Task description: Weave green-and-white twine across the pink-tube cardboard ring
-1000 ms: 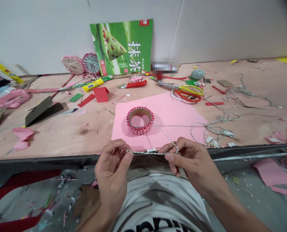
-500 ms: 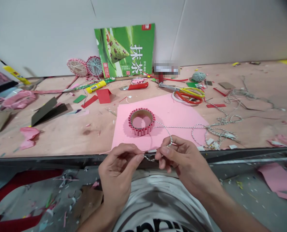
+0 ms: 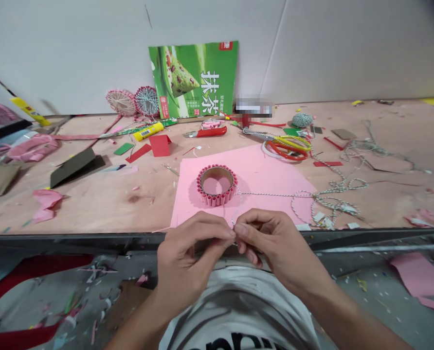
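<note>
My left hand (image 3: 195, 253) and my right hand (image 3: 266, 238) meet at the table's front edge, fingertips almost touching. Each pinches a thin green-and-white twisted string (image 3: 233, 218); the short piece between them is mostly hidden by the fingers. Beyond them a ring of small rolled pink paper tubes around a cardboard core (image 3: 217, 199) stands on a pink paper sheet (image 3: 271, 170). String runs from the ring's right side toward my hands, and another length goes right to a loose tangle of string (image 3: 335, 197).
Scissors (image 3: 286, 146) with red and yellow handles and a red utility knife (image 3: 211, 131) lie behind the pink sheet. A yellow glue stick (image 3: 148, 131) is at the left. A green printed card (image 3: 197, 80) leans on the wall. Paper scraps are scattered about.
My hands have come together, my left moving right toward my right, and the string between them has shortened from view. The ring stays in place on the pink sheet.
</note>
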`<state>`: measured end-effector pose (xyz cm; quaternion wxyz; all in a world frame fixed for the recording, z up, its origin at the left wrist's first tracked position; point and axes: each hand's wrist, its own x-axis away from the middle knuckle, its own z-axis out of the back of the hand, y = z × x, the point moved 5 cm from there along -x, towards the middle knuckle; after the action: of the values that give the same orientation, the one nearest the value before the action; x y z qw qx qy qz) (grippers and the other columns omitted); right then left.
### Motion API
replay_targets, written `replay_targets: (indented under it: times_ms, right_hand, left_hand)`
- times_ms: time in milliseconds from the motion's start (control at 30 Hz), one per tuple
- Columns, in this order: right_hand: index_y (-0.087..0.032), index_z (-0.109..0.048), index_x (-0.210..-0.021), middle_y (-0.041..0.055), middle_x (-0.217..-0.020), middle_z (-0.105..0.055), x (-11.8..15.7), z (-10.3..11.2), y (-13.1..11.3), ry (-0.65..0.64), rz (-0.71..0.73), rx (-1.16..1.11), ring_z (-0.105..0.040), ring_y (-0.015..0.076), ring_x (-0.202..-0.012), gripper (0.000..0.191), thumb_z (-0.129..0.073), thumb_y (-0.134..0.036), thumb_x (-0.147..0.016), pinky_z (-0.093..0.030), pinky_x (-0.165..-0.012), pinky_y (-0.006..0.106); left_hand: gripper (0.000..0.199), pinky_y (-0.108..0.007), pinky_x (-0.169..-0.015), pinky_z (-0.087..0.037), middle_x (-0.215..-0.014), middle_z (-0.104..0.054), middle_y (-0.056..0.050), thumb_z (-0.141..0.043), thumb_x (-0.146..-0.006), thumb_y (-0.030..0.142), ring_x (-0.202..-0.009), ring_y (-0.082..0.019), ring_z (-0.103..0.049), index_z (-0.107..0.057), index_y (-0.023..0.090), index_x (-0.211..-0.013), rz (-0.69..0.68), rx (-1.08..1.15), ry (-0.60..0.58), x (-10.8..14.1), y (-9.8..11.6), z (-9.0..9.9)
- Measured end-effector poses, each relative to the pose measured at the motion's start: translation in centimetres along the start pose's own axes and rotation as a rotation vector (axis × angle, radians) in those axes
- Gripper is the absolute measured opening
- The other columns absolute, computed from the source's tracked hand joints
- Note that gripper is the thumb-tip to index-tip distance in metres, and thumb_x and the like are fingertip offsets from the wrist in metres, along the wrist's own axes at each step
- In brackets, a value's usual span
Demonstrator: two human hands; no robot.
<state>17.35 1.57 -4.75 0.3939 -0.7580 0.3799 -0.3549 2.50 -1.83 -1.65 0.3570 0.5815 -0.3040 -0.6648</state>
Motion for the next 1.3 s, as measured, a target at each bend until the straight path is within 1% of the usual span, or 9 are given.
replay_targets:
  times_ms: [267, 400, 500, 667, 767, 833, 1100, 1167, 1300]
  right_hand:
    - [-0.017, -0.082, -0.093, 0.0017, -0.072, -0.067, 0.2, 0.5, -0.1, -0.114, 0.078, 0.036, -0.058, 0.0084, -0.061, 0.021, -0.086, -0.035, -0.082, -0.047, -0.055, 0.019]
    - [-0.018, -0.082, -0.095, 0.0000, -0.068, -0.065, 0.3, 0.9, 0.2, -0.116, 0.054, 0.083, -0.054, 0.0082, -0.059, 0.025, -0.091, -0.029, -0.074, -0.048, -0.054, 0.019]
    - [-0.018, -0.082, -0.091, -0.0019, -0.064, -0.062, 0.2, 1.0, 0.4, -0.086, 0.052, 0.083, -0.050, 0.0068, -0.055, 0.025, -0.093, -0.028, -0.071, -0.046, -0.050, 0.018]
    - [-0.017, -0.078, -0.081, 0.0004, -0.069, -0.067, 0.4, 1.2, 0.6, 0.003, 0.083, 0.083, -0.051, 0.0058, -0.052, 0.018, -0.086, -0.033, -0.081, -0.042, -0.048, 0.017]
    - [-0.017, -0.076, -0.082, -0.0006, -0.065, -0.064, 0.4, 1.3, 0.8, 0.011, 0.087, 0.053, -0.050, 0.0062, -0.052, 0.019, -0.083, -0.035, -0.085, -0.041, -0.047, 0.017]
    - [-0.018, -0.076, -0.082, -0.0018, -0.061, -0.061, 0.4, 1.4, 0.9, 0.014, 0.090, 0.052, -0.049, 0.0062, -0.052, 0.018, -0.083, -0.034, -0.085, -0.040, -0.048, 0.017]
    - [-0.017, -0.076, -0.080, -0.0012, -0.060, -0.060, 0.2, 1.4, 1.4, 0.067, 0.134, 0.075, -0.050, 0.0073, -0.053, 0.022, -0.084, -0.038, -0.084, -0.041, -0.047, 0.017]
    - [-0.018, -0.077, -0.083, -0.0012, -0.060, -0.059, 0.4, 1.5, 1.4, 0.110, 0.149, 0.078, -0.050, 0.0075, -0.053, 0.023, -0.083, -0.041, -0.085, -0.042, -0.047, 0.018]
    - [-0.019, -0.077, -0.082, -0.0009, -0.064, -0.059, 0.5, 1.8, 1.2, 0.169, 0.201, 0.063, -0.051, 0.0074, -0.055, 0.023, -0.083, -0.040, -0.086, -0.043, -0.048, 0.018]
  left_hand:
    - [0.034, -0.026, -0.076, -0.058, -0.097, -0.075, -0.006, -0.068, -0.087, -0.008, -0.089, -0.016, -0.072, -0.076, 0.020, -0.104, -0.068, 0.023, -0.044, -1.0, 0.4, -0.3]
    - [0.028, -0.029, -0.079, -0.055, -0.093, -0.075, -0.005, -0.071, -0.087, -0.005, -0.087, -0.015, -0.070, -0.075, 0.020, -0.099, -0.093, -0.030, -0.047, -1.5, 0.1, -0.5]
    - [0.023, -0.027, -0.077, -0.053, -0.092, -0.073, -0.002, -0.073, -0.088, -0.001, -0.085, -0.014, -0.067, -0.074, 0.021, -0.098, -0.027, -0.032, -0.022, -1.5, -0.7, -0.7]
    - [0.020, -0.025, -0.076, -0.051, -0.097, -0.068, -0.003, -0.073, -0.091, 0.006, -0.089, -0.013, -0.063, -0.069, 0.021, -0.103, 0.028, -0.074, 0.070, -0.6, -1.3, -0.5]
    - [0.026, -0.027, -0.089, -0.053, -0.109, -0.070, -0.007, -0.073, -0.089, 0.002, -0.103, -0.016, -0.067, -0.067, 0.020, -0.107, -0.055, -0.143, -0.006, -0.3, -0.6, -0.6]
    - [0.029, -0.027, -0.091, -0.055, -0.111, -0.071, -0.008, -0.072, -0.088, -0.001, -0.104, -0.016, -0.069, -0.067, 0.018, -0.109, -0.099, -0.181, -0.081, -0.3, -0.2, -0.7]
    - [0.022, -0.021, -0.084, -0.055, -0.097, -0.072, -0.007, -0.069, -0.091, -0.001, -0.092, -0.013, -0.069, -0.068, 0.015, -0.105, -0.164, -0.304, -0.166, -1.5, 0.5, -0.6]
    - [0.019, -0.020, -0.081, -0.055, -0.093, -0.072, -0.005, -0.069, -0.092, 0.001, -0.087, -0.012, -0.069, -0.068, 0.016, -0.104, -0.136, -0.324, -0.168, -1.5, 0.4, -0.6]
    - [0.012, -0.019, -0.075, -0.053, -0.085, -0.073, 0.001, -0.072, -0.092, 0.008, -0.076, -0.010, -0.067, -0.069, 0.019, -0.098, 0.049, -0.276, -0.178, -1.3, -0.6, -0.8]
